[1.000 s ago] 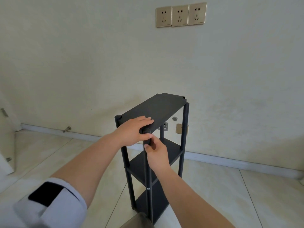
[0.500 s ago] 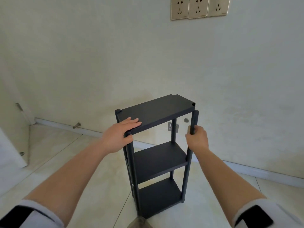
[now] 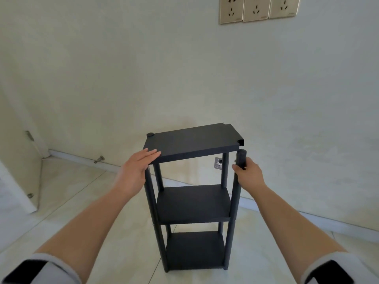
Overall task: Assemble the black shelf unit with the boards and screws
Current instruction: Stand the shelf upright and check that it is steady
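Since a second ago the right hand point(image 3: 249, 173) has left the near-left post under the left hand and gone across to the front-right post point(image 3: 235, 201), where it now grips the upper end, whose tip stands just outside and below the notched corner of the top board point(image 3: 192, 141). The left hand point(image 3: 136, 171) stays at the board's near-left corner, fingers straight and flat on top, no longer wrapped over the edge. The black shelf unit point(image 3: 193, 203) stands upright on the tiled floor point(image 3: 82, 201) between both hands, near the wall point(image 3: 143, 68).
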